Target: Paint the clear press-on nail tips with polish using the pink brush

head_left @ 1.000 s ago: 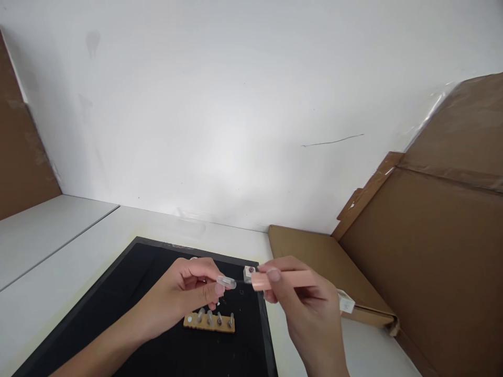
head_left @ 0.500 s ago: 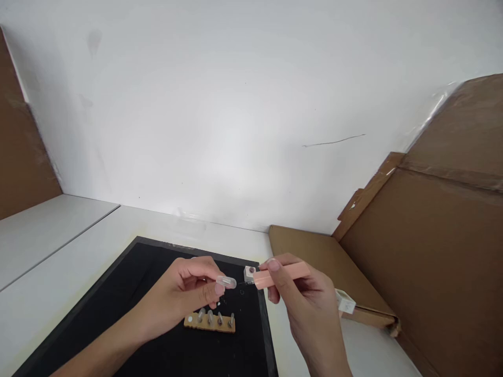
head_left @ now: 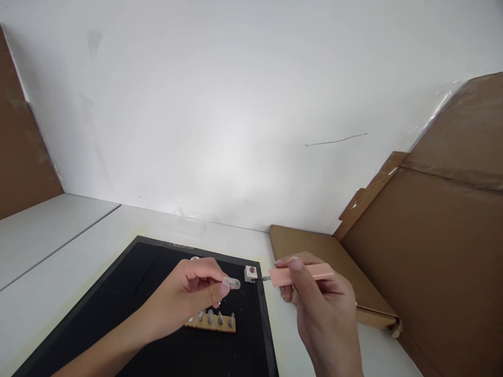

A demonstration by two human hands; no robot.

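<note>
My left hand (head_left: 200, 288) pinches a small clear plastic cap (head_left: 231, 283) between thumb and fingertips, above the black mat. My right hand (head_left: 314, 288) is closed around the flat pink handle of a small tool (head_left: 301, 275). A thin dark metal tip (head_left: 265, 278) sticks out of the handle toward the left. Tip and cap point at each other with a gap between them. Just beyond the tip is a white cube (head_left: 250, 273) with a dark round spot on top. Below my left hand lies a tan strip (head_left: 214, 323) with several small upright pieces in it.
The black mat (head_left: 157, 272) with a dark border lies on a white table (head_left: 153, 222). A flat cardboard box (head_left: 310, 246) sits behind my right hand. Cardboard panels (head_left: 440, 220) stand at both sides, and a white wall (head_left: 220, 115) rises at the back.
My right hand has moved right with the pink tool, widening the gap to the cap. More of the metal tip shows now. My left hand has shifted slightly right, still pinching the cap.
</note>
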